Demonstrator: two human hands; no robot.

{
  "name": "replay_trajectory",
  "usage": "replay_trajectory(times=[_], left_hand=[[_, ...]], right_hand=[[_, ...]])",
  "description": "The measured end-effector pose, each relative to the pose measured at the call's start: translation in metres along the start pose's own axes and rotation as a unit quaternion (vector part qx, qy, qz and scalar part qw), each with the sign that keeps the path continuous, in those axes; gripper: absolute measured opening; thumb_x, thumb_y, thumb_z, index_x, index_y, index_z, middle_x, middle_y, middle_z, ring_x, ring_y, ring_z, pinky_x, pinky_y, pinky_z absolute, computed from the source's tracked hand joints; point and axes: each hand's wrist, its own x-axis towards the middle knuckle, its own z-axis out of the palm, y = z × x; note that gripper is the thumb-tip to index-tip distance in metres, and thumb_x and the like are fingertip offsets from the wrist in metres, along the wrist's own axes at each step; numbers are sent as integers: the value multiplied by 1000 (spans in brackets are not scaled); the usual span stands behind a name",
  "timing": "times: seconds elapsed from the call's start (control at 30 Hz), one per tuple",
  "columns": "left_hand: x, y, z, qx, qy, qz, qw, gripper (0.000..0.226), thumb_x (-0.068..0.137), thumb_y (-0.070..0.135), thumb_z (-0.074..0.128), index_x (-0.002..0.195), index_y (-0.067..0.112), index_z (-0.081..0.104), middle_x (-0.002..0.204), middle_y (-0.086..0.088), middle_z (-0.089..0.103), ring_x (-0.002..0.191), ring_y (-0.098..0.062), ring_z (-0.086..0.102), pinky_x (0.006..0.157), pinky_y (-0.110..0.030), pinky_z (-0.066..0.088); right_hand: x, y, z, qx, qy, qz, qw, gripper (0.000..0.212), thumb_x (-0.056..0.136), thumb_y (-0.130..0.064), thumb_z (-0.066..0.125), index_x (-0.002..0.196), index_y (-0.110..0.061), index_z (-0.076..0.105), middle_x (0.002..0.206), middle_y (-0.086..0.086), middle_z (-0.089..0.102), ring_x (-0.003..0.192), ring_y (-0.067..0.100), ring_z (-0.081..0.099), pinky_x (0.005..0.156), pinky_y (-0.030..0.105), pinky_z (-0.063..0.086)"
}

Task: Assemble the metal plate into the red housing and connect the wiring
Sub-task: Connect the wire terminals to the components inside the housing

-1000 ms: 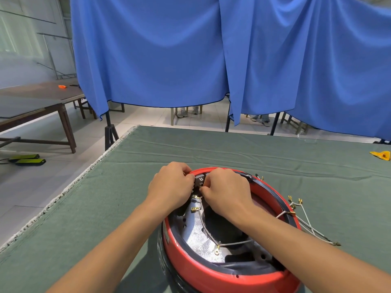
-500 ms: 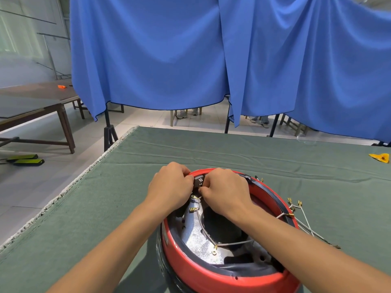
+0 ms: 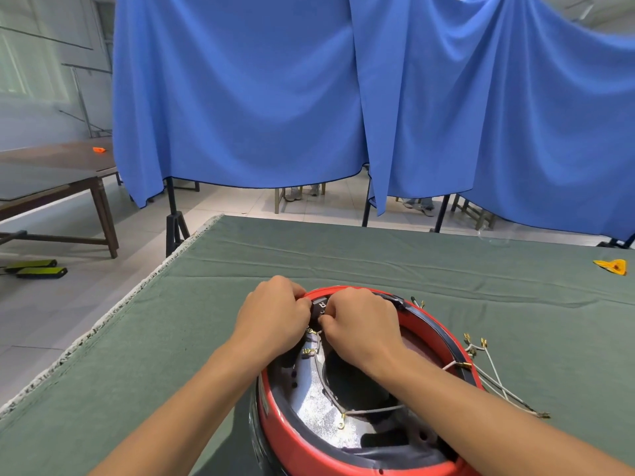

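Note:
The round red housing (image 3: 292, 438) lies open side up on the green cloth, close to me. A speckled silver metal plate (image 3: 311, 403) sits inside it. At the housing's far rim is a small black connector block (image 3: 319, 306). My left hand (image 3: 271, 317) grips the rim and block from the left, fingers curled. My right hand (image 3: 360, 324) pinches something at the block from the right; the fingertips are hidden. Grey wires with brass terminals (image 3: 311, 352) lie inside the housing. More wires (image 3: 494, 376) trail over the right rim onto the cloth.
The green cloth-covered table (image 3: 137, 355) ends at a frayed edge on the left. A yellow object (image 3: 613, 267) lies at the far right. Blue curtains (image 3: 309, 97) hang behind the table. A wooden table (image 3: 51, 173) stands on the tiled floor to the left.
Both hands stay at the connector block on the far rim with only slight finger shifts. The housing and wires lie as before.

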Motion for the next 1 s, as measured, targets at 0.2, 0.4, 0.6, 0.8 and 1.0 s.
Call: replay_trajectory(times=[0.2, 0.4, 0.6, 0.8, 1.0], left_hand=[[0, -2, 0, -6, 4, 5, 1000, 31, 84, 19, 53, 55, 9, 50, 53, -6, 48, 63, -29, 46, 59, -34, 40], [1, -5, -1, -38, -30, -3, 999, 29, 86, 17, 51, 57, 17, 56, 56, -2, 52, 65, -26, 50, 60, -32, 39], [1, -8, -2, -59, -62, -13, 996, 21, 94, 23, 49, 102, 24, 68, 94, -2, 69, 94, -24, 60, 84, -35, 48], [1, -9, 5, -35, -38, -32, 998, 24, 95, 33, 47, 111, 29, 64, 106, -2, 68, 103, -27, 59, 89, -40, 47], [1, -9, 5, -47, -38, -45, 997, 22, 95, 35, 48, 111, 28, 62, 107, -3, 67, 105, -28, 58, 91, -42, 46]], right_hand=[[4, 1, 1, 19, -11, 33, 999, 19, 85, -31, 52, 79, -16, 62, 90, 6, 69, 90, 29, 62, 63, 30, 33], [5, 3, -2, 51, -30, 57, 997, 23, 81, -33, 56, 75, -14, 67, 80, 1, 69, 83, 25, 62, 62, 28, 37], [-3, 3, -15, 59, -38, 31, 997, 25, 82, -37, 55, 77, -19, 72, 72, -1, 69, 74, 19, 62, 65, 29, 48], [-8, 9, -30, 89, -14, 19, 996, 18, 83, -29, 54, 82, -25, 72, 77, -5, 72, 75, 17, 62, 66, 28, 47], [-3, 10, -21, -4, -38, 13, 999, 18, 84, -31, 58, 99, -34, 67, 98, -6, 69, 95, 23, 62, 69, 30, 38]])
